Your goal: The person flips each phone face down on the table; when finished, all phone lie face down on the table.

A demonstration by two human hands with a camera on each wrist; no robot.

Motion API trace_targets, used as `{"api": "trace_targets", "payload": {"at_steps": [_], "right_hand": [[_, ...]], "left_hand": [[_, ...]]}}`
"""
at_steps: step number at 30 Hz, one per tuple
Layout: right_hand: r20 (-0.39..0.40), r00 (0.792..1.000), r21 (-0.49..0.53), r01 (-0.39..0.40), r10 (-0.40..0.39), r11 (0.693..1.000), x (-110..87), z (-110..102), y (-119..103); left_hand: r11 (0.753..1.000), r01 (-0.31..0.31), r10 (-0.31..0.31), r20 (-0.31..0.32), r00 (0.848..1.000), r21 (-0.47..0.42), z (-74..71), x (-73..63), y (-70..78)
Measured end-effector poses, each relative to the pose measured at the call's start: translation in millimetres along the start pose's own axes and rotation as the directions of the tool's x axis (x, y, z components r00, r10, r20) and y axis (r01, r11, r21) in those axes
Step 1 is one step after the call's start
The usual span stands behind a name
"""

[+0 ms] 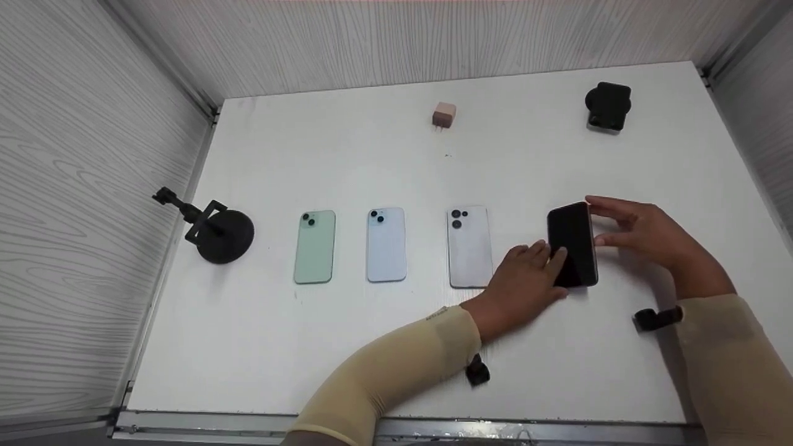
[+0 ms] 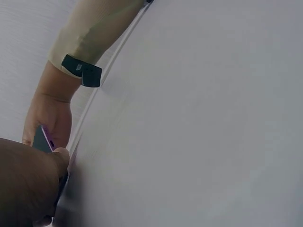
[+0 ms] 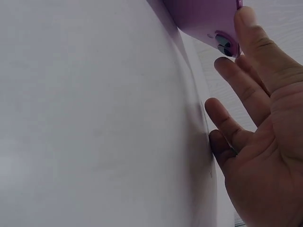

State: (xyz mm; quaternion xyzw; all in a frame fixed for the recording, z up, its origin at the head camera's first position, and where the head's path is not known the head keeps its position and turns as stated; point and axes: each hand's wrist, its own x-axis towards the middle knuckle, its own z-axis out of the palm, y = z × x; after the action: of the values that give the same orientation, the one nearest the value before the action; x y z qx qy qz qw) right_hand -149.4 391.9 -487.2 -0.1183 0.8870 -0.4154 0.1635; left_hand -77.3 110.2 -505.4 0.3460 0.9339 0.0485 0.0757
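Note:
A smartphone (image 1: 571, 244) stands tilted at the right of the table, its dark screen toward the head camera and its right side raised. Its purple back (image 3: 203, 16), with camera lenses, shows in the right wrist view. My left hand (image 1: 523, 285) holds the phone at its lower left, one finger lying on the screen and the thumb by the bottom edge. At the phone's right side is my right hand (image 1: 647, 235), with index fingertip by the top corner and thumb tip at the edge. In the right wrist view the other fingers are spread, apart from the phone.
Face down to the left lie a pale grey phone (image 1: 469, 251), a light blue phone (image 1: 386, 251) and a green phone (image 1: 315, 254). A black stand (image 1: 224, 236) is at far left. Behind are a pink charger plug (image 1: 444, 114) and a black device (image 1: 609, 106). Walls border the white table.

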Motion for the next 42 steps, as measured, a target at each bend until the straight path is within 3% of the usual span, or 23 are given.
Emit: {"api": "trace_targets", "payload": {"at_steps": [8, 15, 25, 33, 36, 42], "right_hand": [[0.008, 1.000, -0.002, 0.017, -0.017, 1.000, -5.4, 5.6, -8.0], [-0.006, 0.998, -0.103, 0.066, -0.067, 0.993, -8.4, 17.6, -16.9], [-0.040, 0.996, -0.196, 0.069, -0.078, 0.978, -14.3, 33.0, -21.2], [0.011, 1.000, -0.226, 0.027, -0.025, 0.974, -14.6, 33.6, -19.7], [0.020, 0.999, -0.231, 0.049, -0.045, 0.972, -14.3, 33.3, -19.4], [0.047, 0.996, -0.241, 0.085, -0.076, 0.967, -15.1, 31.7, -18.8]], "left_hand": [[0.994, -0.018, 0.019, 0.004, 1.000, -0.104, 0.1, 1.0, 5.9], [0.963, -0.009, -0.005, -0.051, 0.999, -0.268, 4.3, 2.1, 10.0], [0.901, -0.035, -0.042, -0.166, 0.985, -0.433, 6.3, -1.1, 8.9], [0.821, -0.019, -0.099, -0.174, 0.980, -0.570, 5.5, -7.8, 3.6], [0.813, -0.019, -0.096, -0.166, 0.981, -0.582, 4.0, -10.6, 2.2], [0.825, 0.023, -0.118, -0.131, 0.984, -0.564, 3.2, -14.9, 3.3]]}}
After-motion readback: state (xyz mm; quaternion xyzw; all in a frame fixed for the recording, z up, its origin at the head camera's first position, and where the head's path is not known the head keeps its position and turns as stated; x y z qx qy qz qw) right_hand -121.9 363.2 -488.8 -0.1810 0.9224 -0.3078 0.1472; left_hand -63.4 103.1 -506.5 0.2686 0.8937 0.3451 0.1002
